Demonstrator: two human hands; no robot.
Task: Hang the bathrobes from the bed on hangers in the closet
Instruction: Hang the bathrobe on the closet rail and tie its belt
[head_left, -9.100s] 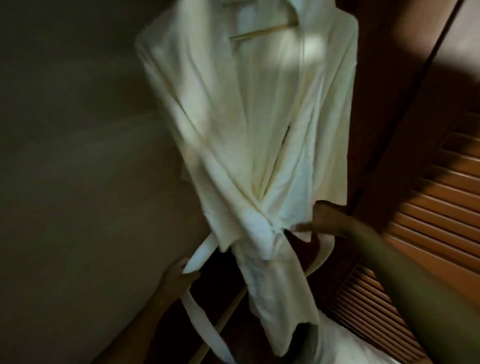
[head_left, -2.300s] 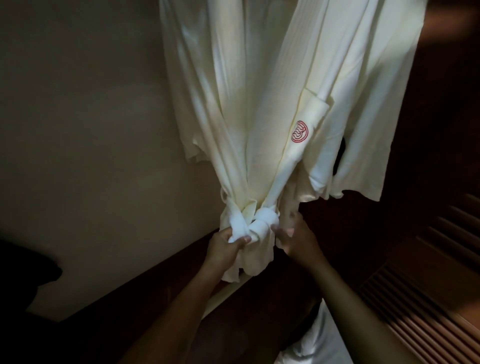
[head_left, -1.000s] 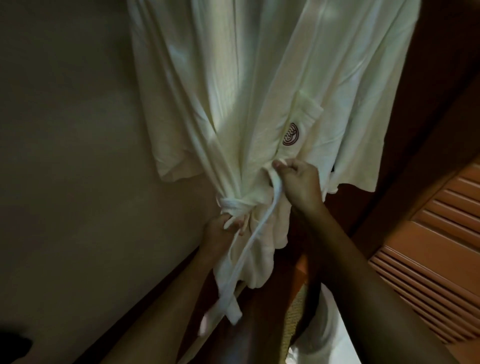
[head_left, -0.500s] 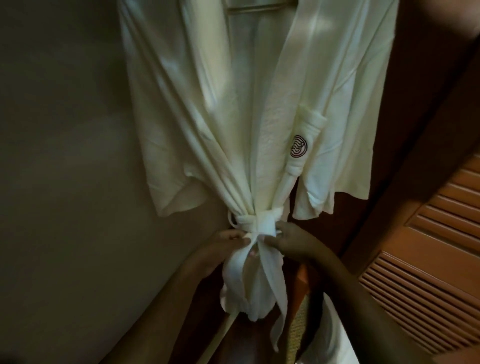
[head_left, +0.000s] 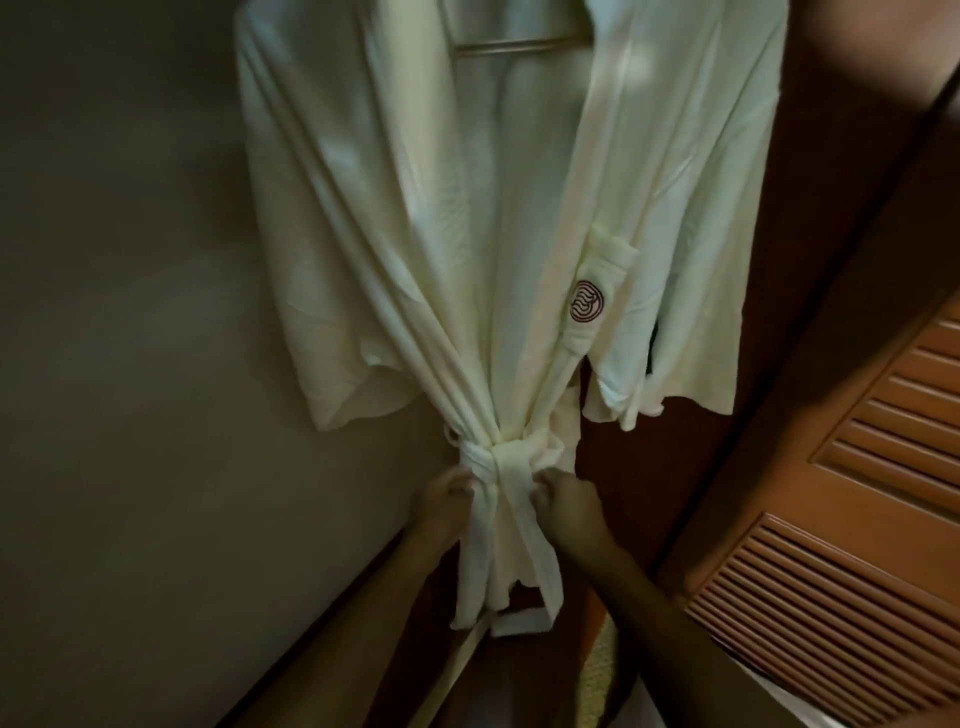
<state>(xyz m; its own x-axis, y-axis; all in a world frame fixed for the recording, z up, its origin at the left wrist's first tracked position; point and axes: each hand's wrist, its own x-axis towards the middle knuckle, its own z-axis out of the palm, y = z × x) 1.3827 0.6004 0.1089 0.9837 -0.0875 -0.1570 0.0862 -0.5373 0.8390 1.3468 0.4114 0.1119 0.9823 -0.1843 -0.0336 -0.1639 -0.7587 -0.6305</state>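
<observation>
A cream bathrobe (head_left: 467, 234) hangs in front of me on a wooden hanger (head_left: 514, 45), whose bar shows at the top. A red round emblem (head_left: 587, 301) marks its chest pocket. The belt (head_left: 498, 457) is knotted around the waist, with its two ends hanging down. My left hand (head_left: 447, 493) grips the belt on the left of the knot. My right hand (head_left: 563, 499) grips it on the right of the knot. Both hands sit just below the cinched waist.
A plain beige wall (head_left: 130, 364) fills the left side. A dark wooden closet frame (head_left: 779, 415) stands behind the robe, and a louvered wooden door (head_left: 852, 519) is at the right. Something white (head_left: 769, 712) lies low at the bottom right.
Over the past seconds my hands wrapped the belt around the waist and tied it. Since half a second ago they have spread slightly apart on either side of the knot.
</observation>
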